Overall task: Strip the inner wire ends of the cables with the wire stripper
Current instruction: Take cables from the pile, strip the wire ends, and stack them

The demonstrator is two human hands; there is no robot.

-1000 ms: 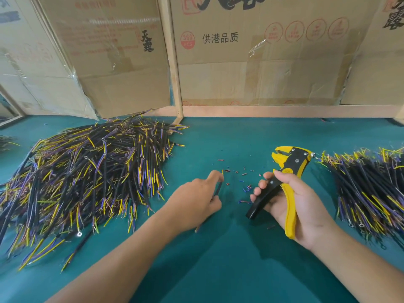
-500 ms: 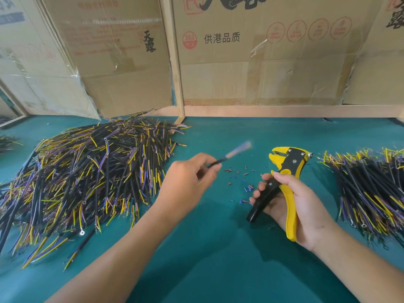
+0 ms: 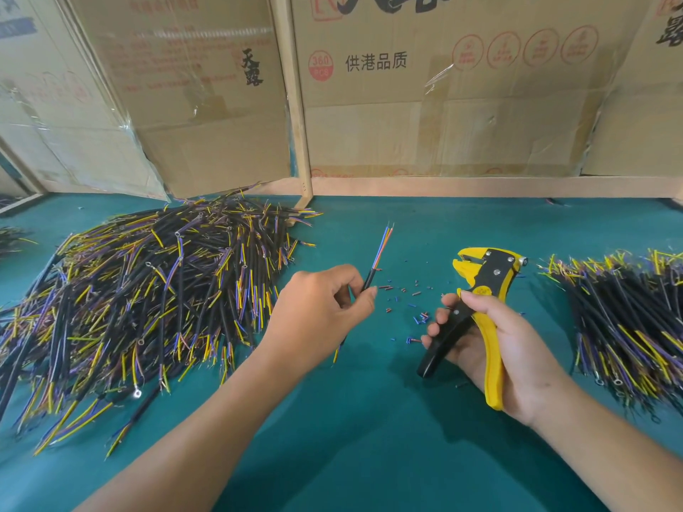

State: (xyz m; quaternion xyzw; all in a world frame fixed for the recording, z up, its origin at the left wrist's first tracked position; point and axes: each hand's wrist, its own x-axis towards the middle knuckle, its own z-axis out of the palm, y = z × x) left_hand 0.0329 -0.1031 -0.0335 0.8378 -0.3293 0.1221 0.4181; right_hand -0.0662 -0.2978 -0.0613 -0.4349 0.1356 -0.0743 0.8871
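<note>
Left hand (image 3: pixel 318 312) raised over the green table (image 3: pixel 369 437), fingers curled, pinching one black cable (image 3: pixel 370 277) between thumb and forefinger; cable tilted up and away, coloured inner wires (image 3: pixel 384 243) fanned slightly at the top end, lower end poking out below the palm; well apart from the stripper head. Right hand (image 3: pixel 495 349) curled round the handles of the yellow-and-black wire stripper (image 3: pixel 480 290), handles spread, head pointing up and left, mouth parted; black handle tip hanging below the fingers, just above the cloth. Between the two hands, a scatter of insulation scraps (image 3: pixel 406 293) on bare cloth; open gap there, and wide bare cloth toward the near edge under both forearms. Large cable pile (image 3: pixel 148 290) crowding the left, its edge just beside the left wrist; smaller cable pile (image 3: pixel 628 319) at the right edge, close to the right wrist. Cardboard boxes (image 3: pixel 443 105) and a wooden post (image 3: pixel 295 105) walling off the far edge.
</note>
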